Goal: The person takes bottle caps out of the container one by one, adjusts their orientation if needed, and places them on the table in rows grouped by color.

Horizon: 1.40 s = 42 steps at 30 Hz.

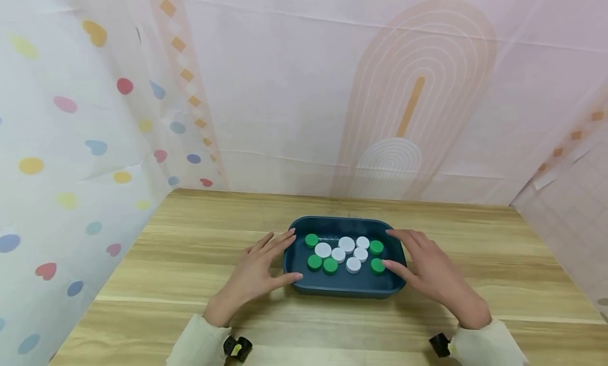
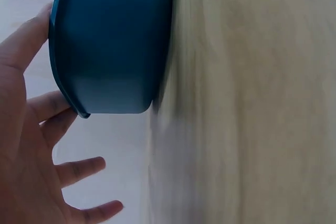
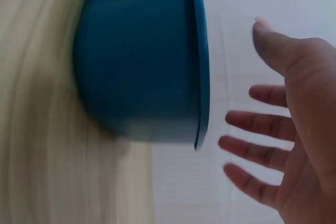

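Note:
A dark teal tray [image 1: 349, 291] with rounded corners sits on the table in the head view. Inside it lie several white bottle caps [image 1: 347, 244] and several green bottle caps [image 1: 330, 266], spread loosely over its floor. My left hand [image 1: 258, 268] is at the tray's left end, fingers spread; its thumb and fingertips touch the rim in the left wrist view. At the opposite end, my right hand [image 1: 434, 271] hovers with extended fingers. The right wrist view shows those fingers apart from the rim, thumb [image 3: 275, 48] held away too.
The wood-grain table [image 1: 180, 281] extends around the tray. A patterned cloth [image 1: 285, 102] hangs behind its back edge, and a dotted cloth [image 1: 85, 197] lines the left side. Black wrist straps [image 1: 237, 348] show at both sleeves.

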Motion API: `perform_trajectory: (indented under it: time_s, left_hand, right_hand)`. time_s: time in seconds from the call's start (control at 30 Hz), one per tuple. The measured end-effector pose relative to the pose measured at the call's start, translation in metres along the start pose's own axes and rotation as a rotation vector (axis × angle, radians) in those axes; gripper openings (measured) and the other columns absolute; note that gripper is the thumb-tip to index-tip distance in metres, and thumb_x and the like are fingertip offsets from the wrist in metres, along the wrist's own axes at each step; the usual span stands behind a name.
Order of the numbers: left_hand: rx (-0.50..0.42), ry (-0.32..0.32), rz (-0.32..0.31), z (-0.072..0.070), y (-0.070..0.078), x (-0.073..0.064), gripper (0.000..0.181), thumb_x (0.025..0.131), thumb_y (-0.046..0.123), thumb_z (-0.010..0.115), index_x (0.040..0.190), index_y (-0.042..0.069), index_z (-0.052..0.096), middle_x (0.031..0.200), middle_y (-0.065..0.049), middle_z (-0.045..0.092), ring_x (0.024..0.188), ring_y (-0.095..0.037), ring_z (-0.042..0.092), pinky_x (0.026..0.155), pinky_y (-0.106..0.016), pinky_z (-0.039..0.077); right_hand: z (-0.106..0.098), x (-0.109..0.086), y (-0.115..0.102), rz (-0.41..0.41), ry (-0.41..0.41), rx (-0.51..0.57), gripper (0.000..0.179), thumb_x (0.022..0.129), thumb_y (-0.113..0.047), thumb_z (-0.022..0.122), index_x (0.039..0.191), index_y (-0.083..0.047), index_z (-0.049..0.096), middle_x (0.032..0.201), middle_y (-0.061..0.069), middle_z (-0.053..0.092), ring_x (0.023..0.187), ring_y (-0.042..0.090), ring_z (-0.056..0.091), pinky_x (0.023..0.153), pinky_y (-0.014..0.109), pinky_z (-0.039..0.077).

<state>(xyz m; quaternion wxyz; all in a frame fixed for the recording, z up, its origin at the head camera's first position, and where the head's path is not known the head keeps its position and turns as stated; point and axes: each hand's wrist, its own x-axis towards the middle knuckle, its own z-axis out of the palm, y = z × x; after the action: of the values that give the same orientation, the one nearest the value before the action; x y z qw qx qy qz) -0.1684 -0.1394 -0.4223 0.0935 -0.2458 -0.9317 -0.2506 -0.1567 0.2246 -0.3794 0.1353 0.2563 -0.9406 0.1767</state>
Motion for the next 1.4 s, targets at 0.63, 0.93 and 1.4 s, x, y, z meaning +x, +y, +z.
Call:
perform_trajectory:
  time_s: [0.63, 0.93, 1.4]
  left_hand:
    - [-0.070, -0.045, -0.019, 0.001, 0.009, 0.003, 0.081, 0.081, 0.060, 0.066, 0.146, 0.019, 0.042, 0.152, 0.007, 0.032, 0.130, -0.037, 0.041, 0.090, -0.073, 0.032]
    - [-0.080, -0.051, -0.022, 0.002, 0.011, 0.007, 0.081, 0.081, 0.060, 0.065, 0.147, 0.020, 0.041, 0.153, 0.008, 0.031, 0.131, -0.036, 0.041, 0.093, -0.070, 0.032]
    - [-0.094, -0.077, -0.043, 0.002, 0.011, 0.006, 0.081, 0.081, 0.061, 0.065, 0.148, 0.022, 0.040, 0.153, 0.010, 0.029, 0.131, -0.033, 0.041, 0.094, -0.070, 0.032]
  right_hand:
    - [0.018, 0.031, -0.005, -0.211, -0.187, 0.137, 0.039, 0.087, -0.027, 0.073, 0.120, -0.011, 0.060, 0.116, -0.001, 0.057, 0.100, 0.018, 0.057, 0.085, 0.037, 0.051]
    - [0.027, 0.046, 0.004, -0.264, -0.365, 0.207, 0.040, 0.082, -0.018, 0.077, 0.119, -0.016, 0.061, 0.114, -0.003, 0.057, 0.094, 0.014, 0.055, 0.082, 0.033, 0.050]
    - [0.037, 0.057, 0.008, -0.293, -0.453, 0.154, 0.031, 0.082, -0.014, 0.077, 0.110, -0.021, 0.067, 0.110, -0.009, 0.055, 0.085, 0.011, 0.052, 0.076, 0.027, 0.048]
